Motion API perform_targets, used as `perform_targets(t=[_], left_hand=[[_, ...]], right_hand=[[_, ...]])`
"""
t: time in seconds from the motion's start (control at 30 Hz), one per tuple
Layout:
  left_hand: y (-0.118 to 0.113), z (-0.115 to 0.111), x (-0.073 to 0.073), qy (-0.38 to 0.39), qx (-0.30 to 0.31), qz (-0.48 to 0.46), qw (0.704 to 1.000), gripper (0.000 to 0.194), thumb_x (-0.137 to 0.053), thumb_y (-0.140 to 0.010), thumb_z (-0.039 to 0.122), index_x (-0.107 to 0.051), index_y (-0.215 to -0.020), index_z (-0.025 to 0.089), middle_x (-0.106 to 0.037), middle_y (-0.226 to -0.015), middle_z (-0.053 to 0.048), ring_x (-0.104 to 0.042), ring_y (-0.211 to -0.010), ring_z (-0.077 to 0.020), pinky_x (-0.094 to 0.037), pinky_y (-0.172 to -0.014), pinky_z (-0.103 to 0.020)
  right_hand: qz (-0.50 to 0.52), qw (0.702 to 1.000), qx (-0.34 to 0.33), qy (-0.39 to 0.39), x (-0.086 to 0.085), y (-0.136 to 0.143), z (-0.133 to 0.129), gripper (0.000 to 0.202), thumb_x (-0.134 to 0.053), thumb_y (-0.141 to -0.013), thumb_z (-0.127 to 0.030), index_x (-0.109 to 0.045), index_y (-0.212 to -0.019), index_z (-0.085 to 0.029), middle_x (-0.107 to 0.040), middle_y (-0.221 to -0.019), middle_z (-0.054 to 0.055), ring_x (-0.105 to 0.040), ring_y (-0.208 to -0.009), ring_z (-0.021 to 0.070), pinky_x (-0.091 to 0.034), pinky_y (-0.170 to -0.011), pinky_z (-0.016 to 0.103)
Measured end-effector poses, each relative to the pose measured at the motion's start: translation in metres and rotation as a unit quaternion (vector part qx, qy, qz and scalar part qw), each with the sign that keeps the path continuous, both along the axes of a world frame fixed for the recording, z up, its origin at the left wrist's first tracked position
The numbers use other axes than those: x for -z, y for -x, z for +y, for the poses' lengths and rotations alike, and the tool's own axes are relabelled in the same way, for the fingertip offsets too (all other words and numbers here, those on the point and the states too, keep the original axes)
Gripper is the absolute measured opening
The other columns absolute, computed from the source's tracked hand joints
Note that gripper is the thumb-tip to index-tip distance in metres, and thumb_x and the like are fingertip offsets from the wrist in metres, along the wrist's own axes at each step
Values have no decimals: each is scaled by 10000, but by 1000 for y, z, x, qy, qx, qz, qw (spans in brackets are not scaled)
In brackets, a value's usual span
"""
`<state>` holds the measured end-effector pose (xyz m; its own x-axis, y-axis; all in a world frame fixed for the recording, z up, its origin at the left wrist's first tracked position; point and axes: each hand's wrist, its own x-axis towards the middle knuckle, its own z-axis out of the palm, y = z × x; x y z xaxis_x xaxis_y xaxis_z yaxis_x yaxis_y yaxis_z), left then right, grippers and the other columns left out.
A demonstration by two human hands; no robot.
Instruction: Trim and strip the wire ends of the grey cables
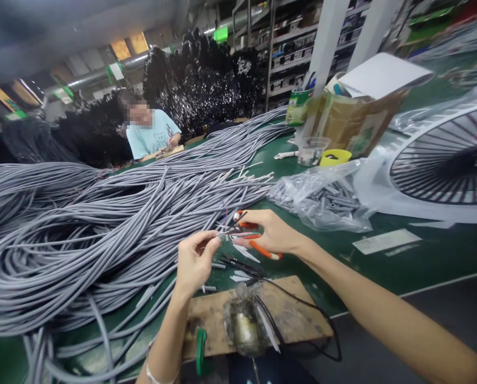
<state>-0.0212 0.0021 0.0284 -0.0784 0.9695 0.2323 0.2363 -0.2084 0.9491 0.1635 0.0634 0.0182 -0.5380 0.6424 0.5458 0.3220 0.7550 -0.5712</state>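
Note:
My left hand pinches the end of a grey cable between thumb and fingers. Thin coloured wires fan out of that end toward the right. Orange-handled cutting pliers are in my right hand, their jaws pointing left at the wires; whether the jaws touch them is too small to tell. Just below the hands, a black tool with a cord lies on the green table. Nearer to me, a stained wooden board carries a dirty rounded metal piece.
Bundles of grey cable cover the left side. At right are a plastic bag of grey tube pieces, a white fan, a cardboard box and a yellow container. Across the table sits a person at work.

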Motion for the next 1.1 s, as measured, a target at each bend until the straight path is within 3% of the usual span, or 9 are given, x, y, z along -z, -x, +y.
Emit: perform_targets(t=[0.17,0.27,0.47,0.6,0.7,0.87,1.0,1.1], left_hand=[[-6,0,-2,58,10,-71,996,286,-702,-588,392,-689,-661,116,-549,-501,-9,-402,-425,-76,-317,-408,-195],[-8,0,-1,83,21,-100,991,304,-712,-567,398,-677,-636,104,-519,-477,2,-349,-397,-55,-275,-386,-187],[-3,-1,5,27,8,-19,999,172,-679,-641,294,-700,-655,124,-628,-561,-32,-500,-477,-106,-399,-476,-207],[1,-2,2,18,24,8,1000,155,-681,-647,279,-713,-682,131,-681,-642,-58,-582,-563,-146,-457,-546,-224],[3,-1,-1,31,53,-5,998,183,-689,-649,310,-714,-687,133,-669,-618,-58,-564,-534,-142,-445,-515,-225],[7,0,2,30,101,-24,994,259,-675,-701,356,-730,-808,127,-605,-605,-40,-451,-477,-83,-345,-434,-185],[5,5,5,20,127,-38,991,394,-680,-698,428,-722,-918,104,-494,-577,-6,-349,-447,-50,-261,-393,-173],[4,-5,-2,7,123,-46,991,397,-670,-715,439,-718,-941,116,-444,-597,6,-328,-447,-41,-252,-388,-170]], right_hand=[[-27,998,2,-56,13,5,1,172,-537,-819,-309,-601,-787,-152,-627,-803,75,-576,-722,152,-470,-689,254],[-51,997,-2,-64,17,7,0,147,-519,-827,-264,-598,-853,-142,-637,-830,83,-598,-739,158,-484,-685,258],[-84,989,0,-123,22,11,-1,165,-475,-853,-237,-594,-855,-123,-646,-818,99,-610,-735,165,-482,-672,259],[-72,969,53,-231,22,10,-3,252,-448,-869,-306,-588,-747,-136,-628,-671,73,-582,-611,161,-409,-536,246],[-60,958,76,-269,21,9,-6,328,-421,-886,-314,-522,-611,-169,-532,-506,11,-474,-451,117,-289,-446,240],[-26,965,119,-233,19,11,-6,420,-402,-901,-362,-406,-515,-195,-433,-431,-30,-356,-386,79,-252,-443,223],[-10,953,214,-213,19,9,5,448,-433,-875,-424,-398,-493,-191,-476,-441,-13,-379,-403,79,-278,-470,214],[-80,950,254,-166,19,5,10,442,-464,-842,-474,-463,-513,-179,-556,-494,15,-459,-447,97,-287,-496,217]])
